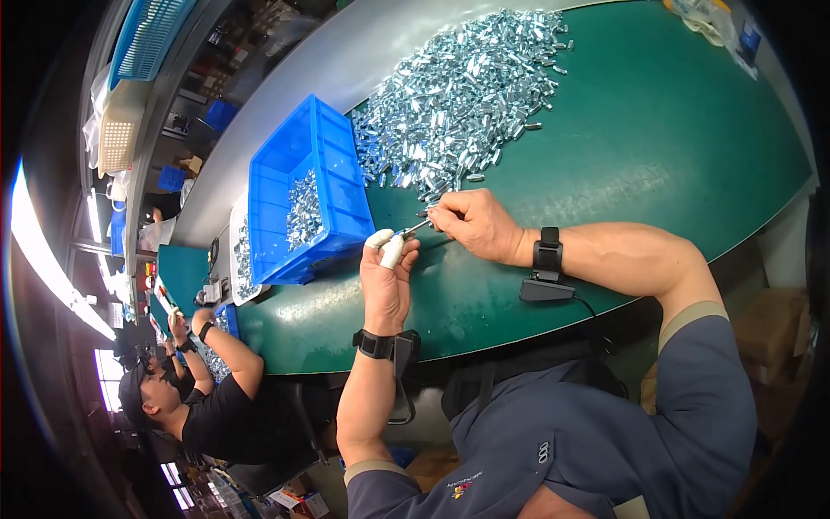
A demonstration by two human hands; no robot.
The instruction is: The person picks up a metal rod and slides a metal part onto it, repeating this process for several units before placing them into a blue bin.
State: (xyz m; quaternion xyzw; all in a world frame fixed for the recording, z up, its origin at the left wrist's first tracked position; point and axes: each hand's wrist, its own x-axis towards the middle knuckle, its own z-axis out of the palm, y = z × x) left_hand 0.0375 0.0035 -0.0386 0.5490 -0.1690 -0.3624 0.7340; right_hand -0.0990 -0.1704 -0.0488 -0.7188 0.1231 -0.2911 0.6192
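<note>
Over the green table (622, 173), in front of the blue bin, my two hands meet. My left hand (389, 275) has white covers on its thumb and a finger. These are closed in a pinch, and what they grip is mostly hidden. A slim metal rod (418, 227) runs from that pinch to my right hand (477, 227), whose thumb and fingers are closed on it. A dark end shows beside the right fingertips. Just beyond my hands lies a big pile of small shiny metal fittings (467, 86).
The blue bin (341, 164), tilted in view, has similar fittings inside. A white tray (238, 259) with more stands left of it. At the far left a co-worker (216, 381) in black works with raised hands. Plastic bags (705, 22) lie at the far right corner.
</note>
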